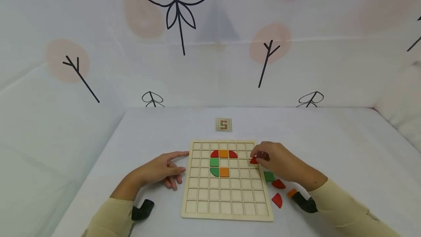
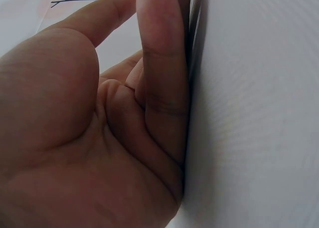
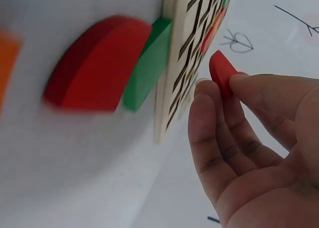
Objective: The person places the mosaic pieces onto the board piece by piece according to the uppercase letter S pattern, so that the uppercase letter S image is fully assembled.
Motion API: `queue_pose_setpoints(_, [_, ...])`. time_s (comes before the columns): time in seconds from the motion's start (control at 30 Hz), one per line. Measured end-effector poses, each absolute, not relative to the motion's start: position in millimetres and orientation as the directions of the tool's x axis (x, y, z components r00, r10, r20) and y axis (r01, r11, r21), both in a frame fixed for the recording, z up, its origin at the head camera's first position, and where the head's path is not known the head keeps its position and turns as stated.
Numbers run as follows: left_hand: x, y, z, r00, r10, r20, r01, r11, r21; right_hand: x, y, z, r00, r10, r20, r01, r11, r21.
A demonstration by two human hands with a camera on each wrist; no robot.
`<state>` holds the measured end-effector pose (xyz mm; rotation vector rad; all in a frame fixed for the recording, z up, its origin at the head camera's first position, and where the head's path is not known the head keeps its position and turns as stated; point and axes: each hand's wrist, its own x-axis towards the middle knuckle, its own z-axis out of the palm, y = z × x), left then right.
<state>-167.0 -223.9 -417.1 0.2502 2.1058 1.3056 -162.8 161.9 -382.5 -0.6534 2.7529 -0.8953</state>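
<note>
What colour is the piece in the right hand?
Red: the held piece shows best in the right wrist view.

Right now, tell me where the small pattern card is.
In the head view, the small pattern card lies just beyond the far edge of the gridded board, slightly right of the picture's centre.

Eleven coloured pieces are in sight: two red quarter-rounds, two orange squares, one green square and one green quarter-round on the board, one held red quarter-round, and two loose red quarter-rounds, one loose green piece and one partly covered orange piece on the tabletop. There is one board, with seven rows of seven cells, and one small card. Two hands count as one left grip and one right grip, with two sleeves and two black wrist devices.
</note>
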Motion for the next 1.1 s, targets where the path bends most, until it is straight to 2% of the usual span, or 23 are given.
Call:
queue_pose_setpoints(0.27, [-165.7,-222.6,-413.0,-0.778,0.468,-0.420,-0.165,0.493,0.854,-167.4,145.0,-386.8,-0.843,-0.537,0.032,-0.438,0.652,-0.619])
queue_pose_setpoints(0.53, [-166.9,-223.6,-414.4,-0.779,0.463,-0.422,-0.168,0.494,0.853,-171.3,132.4,-390.6,-0.831,-0.554,0.039,-0.440,0.615,-0.655])
queue_pose_setpoints(0.7, [-168.6,-223.6,-415.0,-0.776,0.459,-0.432,-0.183,0.491,0.852,-172.0,126.4,-392.2,-0.809,-0.585,0.063,-0.483,0.599,-0.639])
queue_pose_setpoints(1.1, [-168.4,-224.5,-415.8,-0.768,0.486,-0.417,-0.173,0.469,0.866,-171.0,119.0,-396.8,-0.782,-0.623,0.014,-0.459,0.561,-0.689])
